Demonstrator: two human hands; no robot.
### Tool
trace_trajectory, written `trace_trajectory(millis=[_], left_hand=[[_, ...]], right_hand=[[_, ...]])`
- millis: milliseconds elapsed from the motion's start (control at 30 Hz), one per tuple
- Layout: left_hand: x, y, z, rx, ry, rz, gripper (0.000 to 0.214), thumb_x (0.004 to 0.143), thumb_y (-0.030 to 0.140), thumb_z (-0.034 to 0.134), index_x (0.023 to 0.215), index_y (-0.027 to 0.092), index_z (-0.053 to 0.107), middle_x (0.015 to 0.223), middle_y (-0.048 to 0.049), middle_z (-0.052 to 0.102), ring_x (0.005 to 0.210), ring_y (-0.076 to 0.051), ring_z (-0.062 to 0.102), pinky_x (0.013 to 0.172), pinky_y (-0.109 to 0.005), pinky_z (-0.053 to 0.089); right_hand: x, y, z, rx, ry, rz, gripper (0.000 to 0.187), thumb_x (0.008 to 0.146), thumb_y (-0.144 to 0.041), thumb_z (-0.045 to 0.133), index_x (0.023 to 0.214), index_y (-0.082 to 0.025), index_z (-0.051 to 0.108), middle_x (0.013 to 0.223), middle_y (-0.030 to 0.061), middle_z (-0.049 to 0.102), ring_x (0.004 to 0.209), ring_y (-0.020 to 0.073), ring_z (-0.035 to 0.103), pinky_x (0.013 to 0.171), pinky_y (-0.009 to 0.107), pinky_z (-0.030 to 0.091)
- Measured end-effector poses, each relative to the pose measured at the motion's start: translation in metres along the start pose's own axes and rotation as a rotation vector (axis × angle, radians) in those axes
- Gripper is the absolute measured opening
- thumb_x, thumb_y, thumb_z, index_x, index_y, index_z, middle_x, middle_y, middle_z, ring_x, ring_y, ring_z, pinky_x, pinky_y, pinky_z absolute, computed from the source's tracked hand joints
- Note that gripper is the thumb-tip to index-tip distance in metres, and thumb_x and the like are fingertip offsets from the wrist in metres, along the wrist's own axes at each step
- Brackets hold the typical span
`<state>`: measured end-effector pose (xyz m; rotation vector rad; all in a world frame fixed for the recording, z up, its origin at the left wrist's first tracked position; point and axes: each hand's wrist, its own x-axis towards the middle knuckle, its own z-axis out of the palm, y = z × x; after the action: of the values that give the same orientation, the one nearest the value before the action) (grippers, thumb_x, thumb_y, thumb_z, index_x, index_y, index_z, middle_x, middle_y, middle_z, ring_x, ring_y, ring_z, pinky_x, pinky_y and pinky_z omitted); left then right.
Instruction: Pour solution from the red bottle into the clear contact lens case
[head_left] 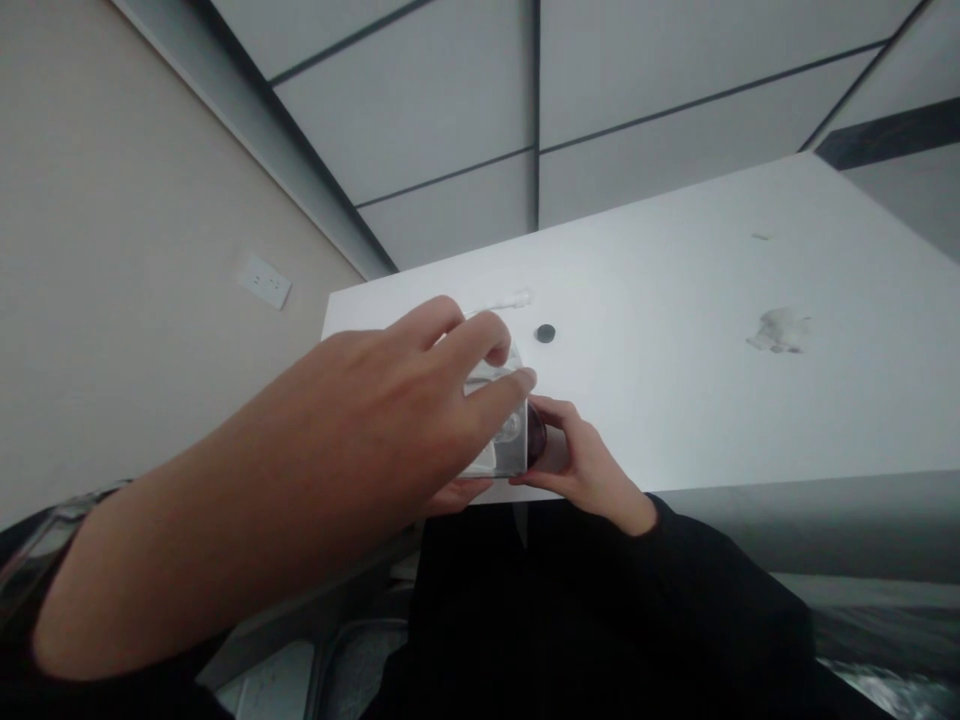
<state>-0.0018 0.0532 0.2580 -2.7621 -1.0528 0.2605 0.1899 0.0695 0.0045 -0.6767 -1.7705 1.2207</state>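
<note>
A clear, boxy plastic piece [512,452] is at the near edge of the table, much of it covered by my left hand [420,390]. The thumb and bent fingers of that hand grip it from above. Against its right side is a dark reddish-brown round object [536,436], held between the thumb and fingers of my right hand [581,455]. Whether this object is inside the clear piece or only beside it, I cannot tell. Fingertips [457,495] show below the clear piece, and the rest of them is hidden.
On the white table [660,390] lie a small dark disc [545,333], a thin clear strip [514,300], a crumpled clear wrapper [780,331] and a tiny scrap [761,237]. A wall socket [265,282] is at the left, and panelled cabinet doors [450,100] stand behind.
</note>
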Motion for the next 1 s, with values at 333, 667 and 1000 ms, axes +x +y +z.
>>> trace_trajectory(millis=[333, 667, 1000], left_hand=[[-0.004, 0.0, 0.008, -0.155, -0.045, -0.072, 0.044, 0.096, 0.027, 0.071, 0.137, 0.016, 0.061, 0.14, -0.0181, 0.062, 0.116, -0.032, 0.071, 0.089, -0.044, 0.066], [0.006, -0.002, 0.005, -0.115, -0.072, -0.075, 0.037, 0.099, 0.036, 0.064, 0.131, 0.018, 0.064, 0.129, -0.0161, 0.067, 0.091, -0.028, 0.073, 0.064, -0.038, 0.063], [0.014, 0.0, 0.0, -0.045, -0.091, -0.042, 0.029, 0.099, 0.037, 0.062, 0.119, 0.017, 0.069, 0.12, -0.0144, 0.069, 0.085, -0.026, 0.07, 0.059, -0.036, 0.055]], right_hand=[[0.001, -0.004, 0.0, -0.014, -0.004, -0.002, 0.078, 0.084, -0.051, 0.089, 0.148, -0.029, 0.053, 0.145, 0.014, 0.07, 0.132, 0.0352, 0.069, 0.11, 0.056, 0.057], [0.003, -0.007, 0.0, 0.006, -0.004, 0.01, 0.077, 0.083, -0.047, 0.09, 0.148, -0.029, 0.054, 0.144, 0.0138, 0.07, 0.131, 0.0352, 0.07, 0.11, 0.056, 0.058], [0.002, -0.005, 0.0, 0.025, -0.01, 0.033, 0.077, 0.083, -0.048, 0.09, 0.148, -0.03, 0.054, 0.144, 0.0128, 0.07, 0.131, 0.0349, 0.07, 0.11, 0.055, 0.058]])
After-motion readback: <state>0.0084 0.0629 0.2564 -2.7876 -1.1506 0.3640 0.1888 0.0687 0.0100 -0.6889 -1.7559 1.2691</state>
